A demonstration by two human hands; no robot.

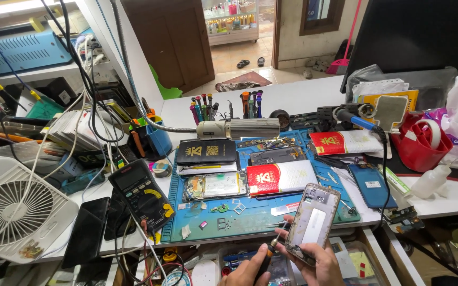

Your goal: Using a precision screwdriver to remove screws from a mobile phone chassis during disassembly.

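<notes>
Silver metal phone frame (311,221) sits gripped in the right hand (322,266); the left hand (247,271), beside it, clasps a black-handled screwdriver (269,254) whose tip touches the frame's edge.

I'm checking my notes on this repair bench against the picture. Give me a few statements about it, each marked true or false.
1. The right hand holds an opened phone. True.
2. The left hand is empty. False: it holds a screwdriver whose tip points toward the phone.
3. A multimeter lies at the blue mat's left edge. True.
4. The white fan stands right of the mat. False: it is at the far left.
5. A red box lies on the mat. True.
</notes>
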